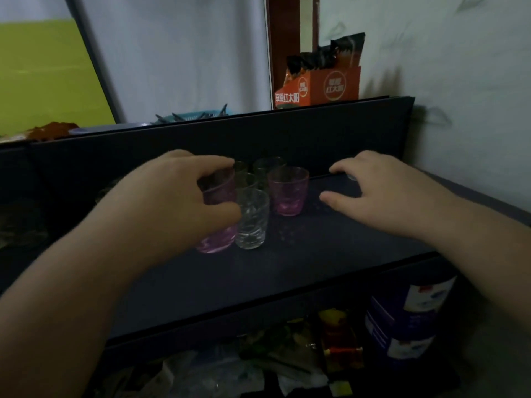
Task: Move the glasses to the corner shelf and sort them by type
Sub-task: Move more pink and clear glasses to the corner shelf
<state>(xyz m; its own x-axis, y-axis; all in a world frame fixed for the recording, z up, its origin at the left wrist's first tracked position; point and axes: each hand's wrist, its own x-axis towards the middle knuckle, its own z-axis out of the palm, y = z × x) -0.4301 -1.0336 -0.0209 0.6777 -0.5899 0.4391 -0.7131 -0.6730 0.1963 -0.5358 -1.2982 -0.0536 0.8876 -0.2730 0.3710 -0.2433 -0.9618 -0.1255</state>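
Note:
On the dark shelf (330,242) stands a cluster of small glasses. My left hand (172,202) is shut on a pink glass (217,222) at the cluster's left front, fingers over its rim. A clear glass (253,219) touches it on the right. A second pink glass (288,191) stands behind and to the right. Greenish glasses (268,168) stand at the back, partly hidden. My right hand (382,193) hovers over the shelf right of the cluster, fingers spread, holding nothing.
A raised dark back panel (287,133) borders the shelf. An orange snack box (319,84) sits on the ledge behind it, with a blue basket (192,116) to its left. The wall (459,81) closes the right side. Below are cans (402,320) and packets (287,354).

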